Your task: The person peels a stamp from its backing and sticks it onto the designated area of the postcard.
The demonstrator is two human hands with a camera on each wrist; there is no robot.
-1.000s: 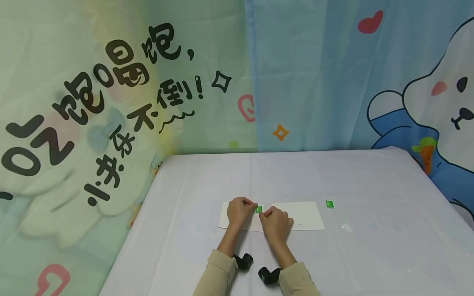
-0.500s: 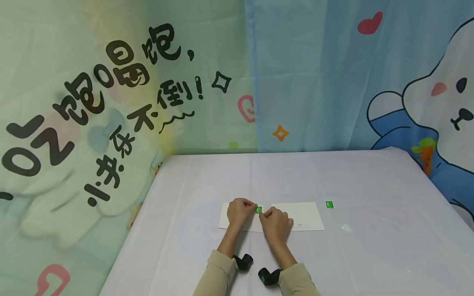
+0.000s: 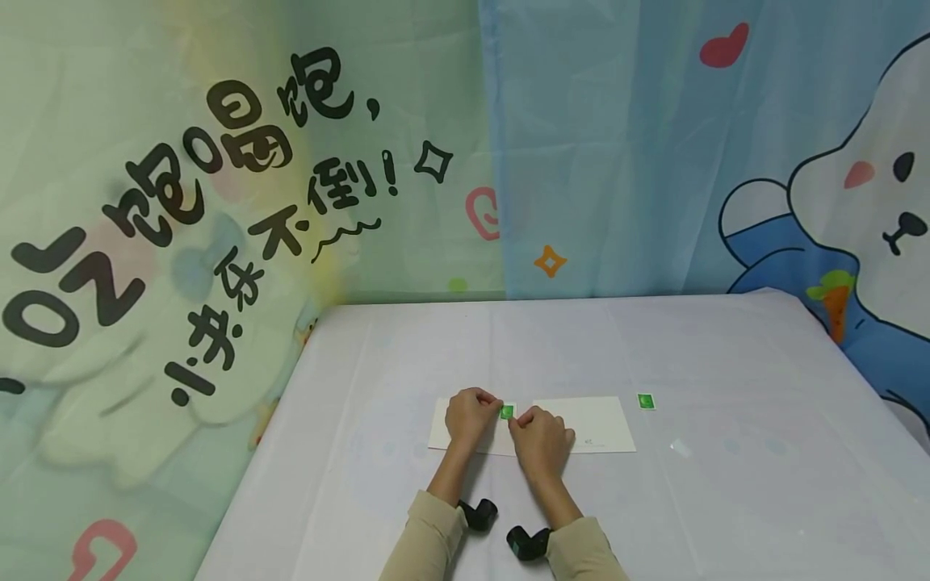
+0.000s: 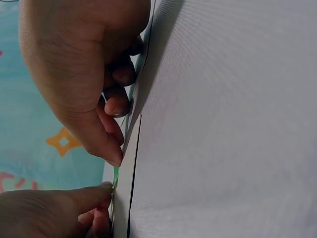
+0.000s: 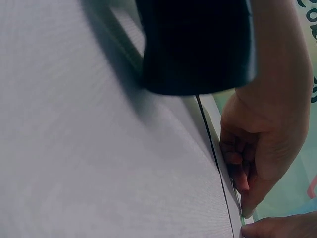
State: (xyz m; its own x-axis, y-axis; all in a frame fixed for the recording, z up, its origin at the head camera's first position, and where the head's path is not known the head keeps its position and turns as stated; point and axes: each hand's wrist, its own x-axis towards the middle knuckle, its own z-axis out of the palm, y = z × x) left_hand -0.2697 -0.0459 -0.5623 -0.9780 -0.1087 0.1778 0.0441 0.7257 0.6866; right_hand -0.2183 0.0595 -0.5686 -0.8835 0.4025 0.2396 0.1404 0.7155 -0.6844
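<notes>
My left hand (image 3: 471, 415) pinches the left edge of a small green stamp (image 3: 508, 412) with a white border. My right hand (image 3: 540, 440) has its thumb and fingertip at the stamp's lower right corner. The stamp lies over a white paper piece (image 3: 441, 436), which my left hand partly covers. To the right, a second white paper piece (image 3: 606, 424) with small print shows beyond my right hand. In the left wrist view a green sliver of the stamp (image 4: 116, 176) appears between both hands' fingertips, close over the paper's face.
Another green stamp (image 3: 647, 401) lies on the white-covered table (image 3: 726, 484) at right. A small shiny clear scrap (image 3: 680, 445) lies below it. Black wrist cameras (image 3: 479, 515) stick inward from both wrists. A printed curtain (image 3: 617, 161) hangs behind the table.
</notes>
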